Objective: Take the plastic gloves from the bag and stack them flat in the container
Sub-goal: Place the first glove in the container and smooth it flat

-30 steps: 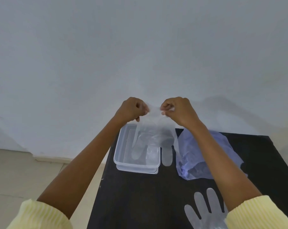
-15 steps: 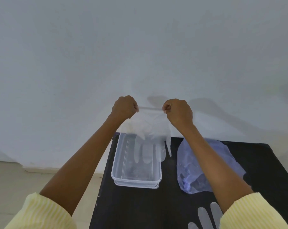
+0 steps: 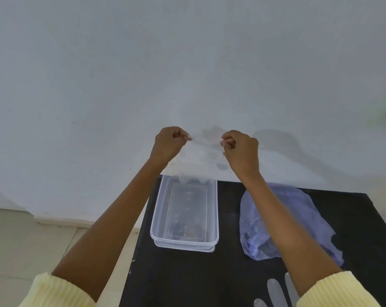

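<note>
A pale wall (image 3: pixel 187 63) rises behind a black counter (image 3: pixel 227 275), with tiled floor (image 3: pixel 21 244) off to the left. Above the counter's far edge, the left grip (image 3: pixel 168 142) and right grip (image 3: pixel 240 149) are both closed, each pinching a corner of the cuff of one clear plastic glove (image 3: pixel 204 157), stretched between them in the air. The glove's fingers hang down, their tips right at the far rim of the clear rectangular container (image 3: pixel 216 209), which sits on the counter below. To the right of the container, apart from it, lies a crumpled bluish plastic bag (image 3: pixel 311 209), partly behind the right forearm. A second glove (image 3: pixel 274 292) lies flat at the near edge, beside a yellow sleeve (image 3: pixel 334 291).
</note>
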